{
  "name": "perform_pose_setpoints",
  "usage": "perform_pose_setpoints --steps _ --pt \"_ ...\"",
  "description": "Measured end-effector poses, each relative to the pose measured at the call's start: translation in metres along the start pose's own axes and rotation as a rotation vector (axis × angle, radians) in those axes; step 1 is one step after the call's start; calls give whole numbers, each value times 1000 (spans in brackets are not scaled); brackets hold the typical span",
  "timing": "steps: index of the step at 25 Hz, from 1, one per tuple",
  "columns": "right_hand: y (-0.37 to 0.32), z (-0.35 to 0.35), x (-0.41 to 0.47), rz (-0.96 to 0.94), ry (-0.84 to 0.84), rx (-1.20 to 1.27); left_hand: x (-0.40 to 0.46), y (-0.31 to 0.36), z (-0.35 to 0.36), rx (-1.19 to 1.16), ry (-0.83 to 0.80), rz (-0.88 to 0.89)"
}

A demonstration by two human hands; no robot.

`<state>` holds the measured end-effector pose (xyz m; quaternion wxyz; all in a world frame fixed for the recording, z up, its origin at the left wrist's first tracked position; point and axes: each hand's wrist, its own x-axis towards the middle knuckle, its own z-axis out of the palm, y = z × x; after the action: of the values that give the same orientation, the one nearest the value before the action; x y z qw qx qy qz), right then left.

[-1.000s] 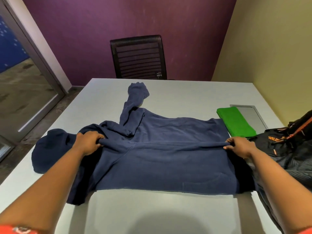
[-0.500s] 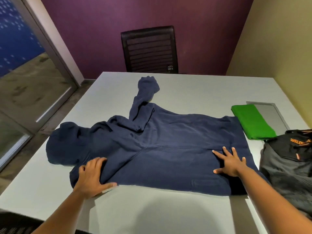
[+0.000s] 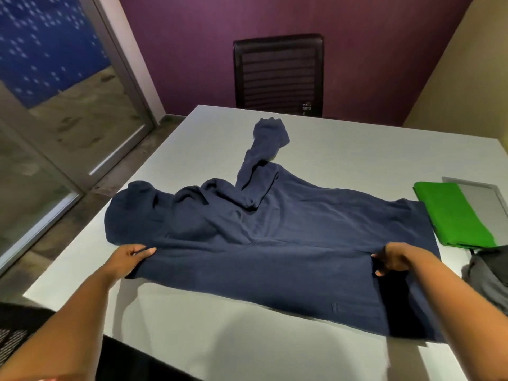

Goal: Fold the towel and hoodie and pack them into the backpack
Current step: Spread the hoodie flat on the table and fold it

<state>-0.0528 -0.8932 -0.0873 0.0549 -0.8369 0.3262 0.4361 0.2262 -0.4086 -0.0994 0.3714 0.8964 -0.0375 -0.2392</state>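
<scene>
Both forearms reach in from the near edge of the white table [image 3: 192, 339], and each hand pinches cloth at one end of the navy hoodie [image 3: 288, 243]. The left hand [image 3: 129, 258] has its fingers curled around the hoodie's edge just below the hood; the right hand [image 3: 393, 259] is closed on the fabric near the hem end, knuckles up. Between the two hands the near portion of the hoodie lies as a flat band — the fold line runs from one grip to the other.

Just right of the right hand, a dark grey backpack [image 3: 486, 276] sits at the table's edge, only partly in view. Beyond that hand and a little right lies the folded green towel [image 3: 456, 215], resting partly on a grey inset panel [image 3: 483, 193] in the tabletop and touching the hoodie's hem corner.

Beyond the left hand the hood [image 3: 129, 210] spreads flat toward the table's left edge. One sleeve [image 3: 261, 160] stretches away from between the hands — toward a black chair [image 3: 277, 75] at the far side, against a purple wall.
</scene>
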Motion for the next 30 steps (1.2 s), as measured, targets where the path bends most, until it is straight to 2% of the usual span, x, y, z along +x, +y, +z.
perform_pose_setpoints --steps 3,5,8,10,12,16,20,23,26,28,30 --pt "4 2 18 -15 -36 24 6 -8 11 396 62 -81" --pt "18 7 64 43 8 147 -2 -6 32 570 165 -101" --pt "-21 -26 38 115 49 99 -14 6 73 571 406 -193" --pt "-69 -58 3 -6 190 91 -16 16 98 445 558 -211" --pt "-119 -79 -10 -192 315 197 -12 22 111 352 671 -123" --pt "-203 -98 -21 -563 386 563 0 20 122 431 536 -44" --pt "-264 -94 -24 -837 371 510 6 10 121 470 412 -54" --pt "-294 -91 -15 -874 260 450 8 6 121 470 386 -54" --pt "-313 -89 -9 -805 182 421 8 5 123 464 421 -24" --pt "-315 -89 -10 -787 204 425 8 3 124 464 417 -4" --pt "-312 -93 -16 -798 352 539 7 2 123 439 397 -24"
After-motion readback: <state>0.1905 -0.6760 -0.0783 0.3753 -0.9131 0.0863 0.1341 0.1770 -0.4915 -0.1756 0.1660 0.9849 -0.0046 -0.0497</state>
